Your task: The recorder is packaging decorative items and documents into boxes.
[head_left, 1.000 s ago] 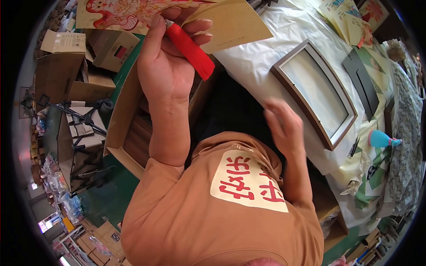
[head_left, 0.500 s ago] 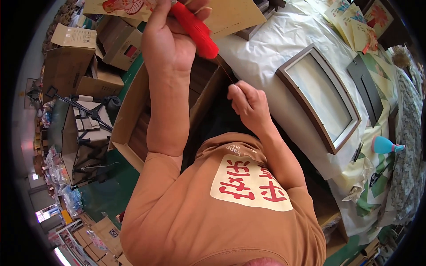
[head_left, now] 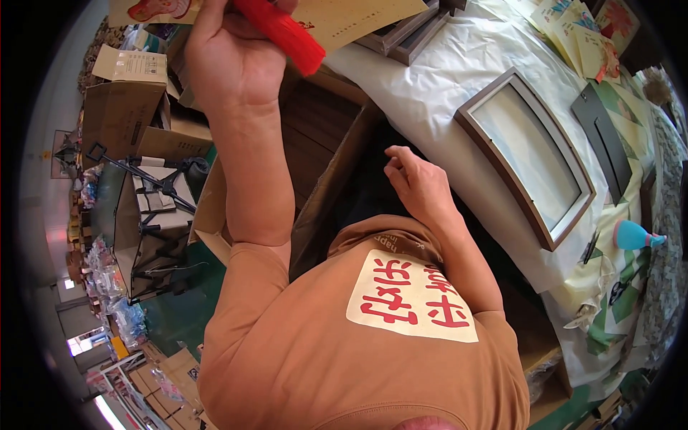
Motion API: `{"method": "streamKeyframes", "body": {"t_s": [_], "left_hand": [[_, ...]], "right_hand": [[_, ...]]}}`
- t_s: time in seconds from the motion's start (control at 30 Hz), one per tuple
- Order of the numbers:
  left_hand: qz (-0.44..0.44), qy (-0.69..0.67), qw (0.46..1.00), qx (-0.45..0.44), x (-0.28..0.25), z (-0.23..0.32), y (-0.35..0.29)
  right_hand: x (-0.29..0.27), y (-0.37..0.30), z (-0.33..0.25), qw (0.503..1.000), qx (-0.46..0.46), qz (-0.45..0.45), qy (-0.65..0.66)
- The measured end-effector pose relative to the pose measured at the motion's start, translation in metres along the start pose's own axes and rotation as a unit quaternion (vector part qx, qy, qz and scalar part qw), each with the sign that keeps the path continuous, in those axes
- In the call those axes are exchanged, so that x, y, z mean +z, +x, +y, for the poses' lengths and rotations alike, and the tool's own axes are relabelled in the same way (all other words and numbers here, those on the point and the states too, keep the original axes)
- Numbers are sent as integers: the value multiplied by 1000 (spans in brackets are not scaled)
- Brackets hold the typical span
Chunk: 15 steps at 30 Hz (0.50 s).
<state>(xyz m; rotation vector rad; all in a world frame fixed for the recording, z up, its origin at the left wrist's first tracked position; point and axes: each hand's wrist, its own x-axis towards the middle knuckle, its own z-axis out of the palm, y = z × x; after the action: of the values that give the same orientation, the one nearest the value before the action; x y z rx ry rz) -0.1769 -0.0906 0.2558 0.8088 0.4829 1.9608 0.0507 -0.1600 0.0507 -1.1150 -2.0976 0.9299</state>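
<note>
At the top of the view my left hand (head_left: pixel 236 68), palm up, is closed on a red tassel (head_left: pixel 292 41). The tassel's strands hang toward the right past my fingers. Behind that hand lies a gold card (head_left: pixel 351 21) with a red printed figure on its left part; whether my fingers touch it cannot be made out. My right hand (head_left: pixel 421 183) is held in front of my body, above the dark gap by the table. Its fingers are loosely bent and a little apart, and nothing shows between them.
Right of me, a white-covered table (head_left: pixel 423 97) bears a brown picture frame (head_left: pixel 494 154), a black backing board (head_left: pixel 602 140), a turquoise bottle (head_left: pixel 631 235) and several gold cards (head_left: pixel 573 43). An open carton (head_left: pixel 337 168) stands below my left arm. More cartons (head_left: pixel 118 122) stand at left.
My left hand has moved left and slightly up with the tassel. My right hand has loosened from its pinch and shifted slightly right and down; the thin red thread near it no longer shows.
</note>
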Motion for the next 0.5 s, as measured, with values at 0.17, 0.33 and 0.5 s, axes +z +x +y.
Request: {"method": "streamKeyframes", "body": {"t_s": [0.17,0.33,0.5], "left_hand": [[-119,-9,992,-41,-28,11,9],[-124,125,984,-12,-48,20,23],[-77,145,986,-8,-33,-12,29]], "right_hand": [[-23,-1,-14,988,-73,108,87],[-71,-27,-6,965,-108,239,34],[-147,-109,48,898,137,416,-28]]}}
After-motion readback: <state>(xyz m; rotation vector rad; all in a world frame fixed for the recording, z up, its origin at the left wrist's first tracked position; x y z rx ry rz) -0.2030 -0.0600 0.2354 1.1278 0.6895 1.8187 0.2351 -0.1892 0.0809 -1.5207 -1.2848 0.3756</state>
